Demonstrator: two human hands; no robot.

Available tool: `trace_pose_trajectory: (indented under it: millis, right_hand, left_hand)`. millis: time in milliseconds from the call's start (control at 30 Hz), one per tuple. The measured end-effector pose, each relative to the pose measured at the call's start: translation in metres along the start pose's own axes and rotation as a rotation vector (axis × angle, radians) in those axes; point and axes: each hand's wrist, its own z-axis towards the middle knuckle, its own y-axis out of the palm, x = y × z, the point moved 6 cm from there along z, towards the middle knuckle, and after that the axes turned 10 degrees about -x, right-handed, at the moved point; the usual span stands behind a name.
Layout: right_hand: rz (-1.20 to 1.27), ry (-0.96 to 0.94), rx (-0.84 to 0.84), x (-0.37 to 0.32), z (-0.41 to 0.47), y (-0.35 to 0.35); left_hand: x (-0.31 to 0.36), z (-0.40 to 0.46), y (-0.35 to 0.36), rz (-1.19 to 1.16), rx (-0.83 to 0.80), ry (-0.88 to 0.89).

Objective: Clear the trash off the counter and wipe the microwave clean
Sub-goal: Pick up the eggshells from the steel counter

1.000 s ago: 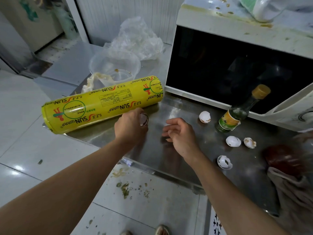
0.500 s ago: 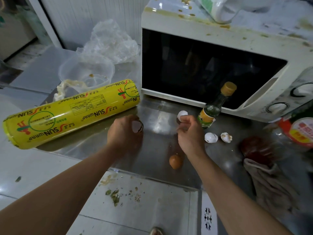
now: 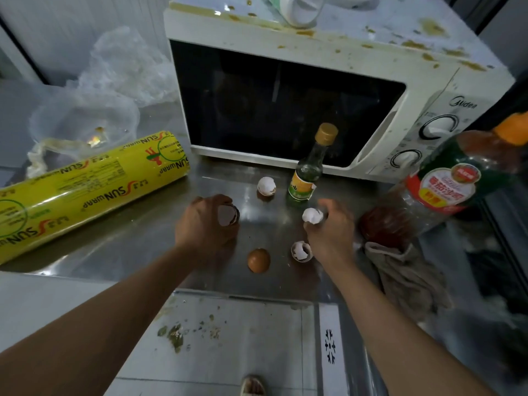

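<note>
1. My left hand [image 3: 204, 224] hovers over the middle of the stainless steel counter [image 3: 137, 238], fingers curled around a stack of broken eggshell halves [image 3: 227, 215]; the white inside of the top one shows past my thumb.
2. My right hand [image 3: 333, 230] sits just right of it, fingertips pinching a white eggshell piece [image 3: 312, 215], lifted a little off the steel.
3. Below that hand, near the front edge of the counter, a white eggshell half [image 3: 301, 250] lies open side up, touching my wrist or just beside it, I cannot tell which.
4. Left of it, between my two forearms, a brown eggshell dome [image 3: 258, 260] rests close to the front edge.
5. Another white eggshell half [image 3: 266, 185] lies further back, just left of a small clear glass bottle with a gold cap and green label [image 3: 307, 172].
6. That bottle stands upright right before the dark door of the stained white microwave [image 3: 371, 67], which fills the back of the counter; brown splatter dots its top.
7. A long yellow roll of cling wrap [image 3: 94, 181] lies across the left end of the counter.
8. A grubby beige cloth [image 3: 405, 278] droops over the front right edge, beside a large plastic sauce bottle with a red label [image 3: 445, 184].
</note>
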Motion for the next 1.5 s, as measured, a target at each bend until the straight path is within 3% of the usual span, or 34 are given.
trace_pose_trajectory:
  millis: [367, 600, 833, 1033, 1200, 1500]
  right_hand:
    - [-0.051, 0.005, -0.058, 0.010, 0.008, 0.011]
    - [0.115, -0.195, 0.016, -0.002, -0.031, -0.017]
    - [-0.039, -0.185, -0.160, 0.003, -0.058, 0.002]
    - [0.029, -0.170, -0.151, 0.001, -0.062, 0.005]
    - [-0.127, -0.216, -0.306, -0.001, -0.055, 0.024]
    - [-0.114, -0.237, -0.148, 0.007, -0.052, 0.015]
  left_hand:
    - [0.013, -0.007, 0.007, 0.027, -0.031, 0.035]
    - [0.016, -0.015, 0.009, 0.014, -0.050, 0.037]
    - [0.018, -0.022, 0.010, 0.008, -0.042, 0.038]
    - [0.015, -0.025, 0.006, -0.002, -0.020, 0.045]
    - [0.014, -0.026, 0.007, -0.002, -0.015, 0.052]
    - [0.017, -0.018, 0.010, -0.023, -0.007, 0.060]
